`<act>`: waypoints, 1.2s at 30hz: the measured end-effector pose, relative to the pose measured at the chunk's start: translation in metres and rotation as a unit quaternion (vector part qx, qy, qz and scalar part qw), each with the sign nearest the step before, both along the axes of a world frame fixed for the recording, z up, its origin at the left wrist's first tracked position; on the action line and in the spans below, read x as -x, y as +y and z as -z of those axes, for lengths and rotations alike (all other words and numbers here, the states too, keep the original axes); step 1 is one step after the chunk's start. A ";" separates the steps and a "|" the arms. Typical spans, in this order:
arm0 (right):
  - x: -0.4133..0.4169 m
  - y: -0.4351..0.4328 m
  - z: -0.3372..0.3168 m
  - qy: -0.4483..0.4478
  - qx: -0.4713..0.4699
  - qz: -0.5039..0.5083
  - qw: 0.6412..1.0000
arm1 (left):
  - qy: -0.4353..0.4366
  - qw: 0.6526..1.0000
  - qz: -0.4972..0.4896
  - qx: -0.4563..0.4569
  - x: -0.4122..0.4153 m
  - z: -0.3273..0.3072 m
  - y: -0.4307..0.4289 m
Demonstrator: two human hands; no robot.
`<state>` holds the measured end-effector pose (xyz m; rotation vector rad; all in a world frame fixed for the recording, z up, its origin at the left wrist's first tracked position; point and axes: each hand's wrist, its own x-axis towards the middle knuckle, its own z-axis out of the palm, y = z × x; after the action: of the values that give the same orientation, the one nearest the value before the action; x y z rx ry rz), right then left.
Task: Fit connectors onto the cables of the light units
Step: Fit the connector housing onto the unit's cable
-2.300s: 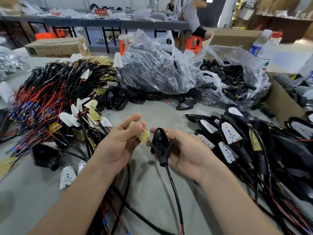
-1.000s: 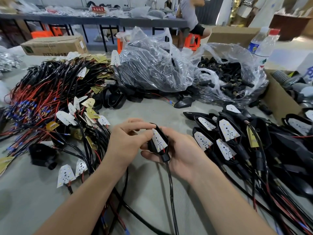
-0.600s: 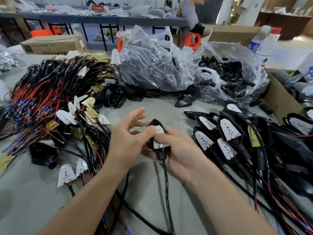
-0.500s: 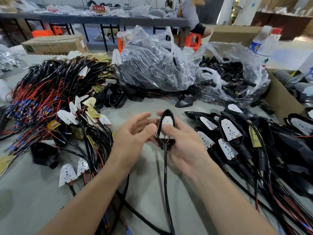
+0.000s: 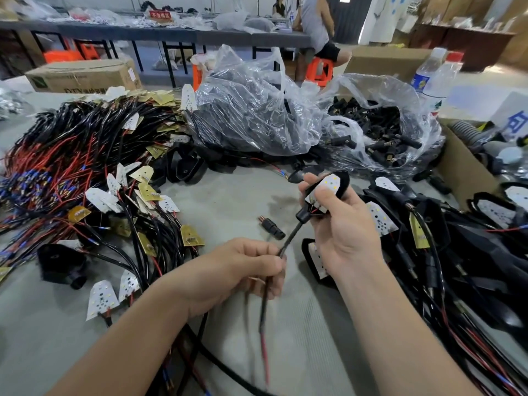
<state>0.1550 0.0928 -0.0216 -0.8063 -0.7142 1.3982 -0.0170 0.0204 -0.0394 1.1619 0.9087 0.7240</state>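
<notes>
Black light unit sat centre-right of the frame in my right hand, fingers curled round its shell, thumb on the white board. Its cable ran down-left into my left hand, fingers clamped on it. One loose connector lay on the table just above that fist.
</notes>
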 end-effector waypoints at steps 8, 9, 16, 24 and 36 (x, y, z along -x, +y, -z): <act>-0.029 -0.001 -0.012 -0.063 -0.028 0.047 0.996 | 0.004 0.975 -0.217 -0.045 0.023 -0.009 0.015; -0.031 -0.003 -0.013 -0.082 -0.042 0.042 0.995 | 0.011 0.967 -0.246 -0.064 0.025 -0.010 0.017; -0.043 -0.009 -0.012 -0.129 -0.026 -0.215 0.968 | 0.239 0.881 -0.346 -0.216 0.027 -0.012 0.009; -0.049 -0.022 -0.008 -0.264 -0.013 -0.545 0.796 | 0.463 0.732 -0.377 -0.327 0.026 -0.009 0.012; -0.015 -0.022 0.002 -0.295 -0.008 -0.421 0.858 | 0.456 0.693 -0.396 -0.394 0.020 -0.004 0.011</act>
<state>0.1696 0.0711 -0.0234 -0.9687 -1.7033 1.9202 -0.0368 0.0316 -0.0350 1.9867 2.1634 1.3474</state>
